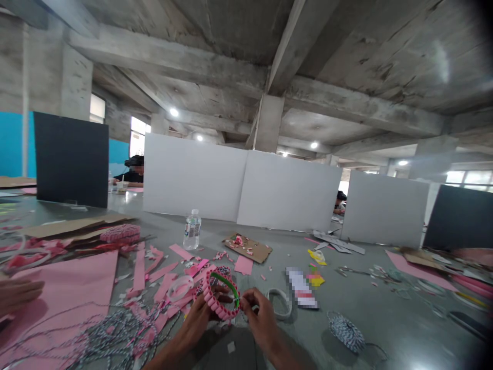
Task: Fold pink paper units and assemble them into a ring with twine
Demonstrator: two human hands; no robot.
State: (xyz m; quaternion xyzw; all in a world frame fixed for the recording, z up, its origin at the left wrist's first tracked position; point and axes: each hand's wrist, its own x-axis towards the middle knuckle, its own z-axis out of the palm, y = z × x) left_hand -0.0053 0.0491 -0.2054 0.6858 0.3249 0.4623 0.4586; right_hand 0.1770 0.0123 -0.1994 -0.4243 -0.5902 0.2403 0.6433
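A ring (210,295) with pink scalloped paper loops outside and a green band inside is tilted up over the near middle of the table. My left hand (198,319) grips its left and lower side, some fingers hidden behind it or inside. At the ring's right edge, my right hand (259,312) is closed in a pinch; what lies between its fingertips is too small to make out. Behind the ring is a patterned bundle, partly covered. A white ring-shaped band (280,303) lies just right of my right hand, and a roll of white tape (180,289) lies to the left.
Loose grey-and-white cord (111,329) spreads at the near left, beside a large pink sheet (82,288) touched by another person's hand (19,297). A wound cord bundle (346,331) sits right. Beyond stand a water bottle (192,231), scrap-covered cardboard (248,247) and white panels (288,190).
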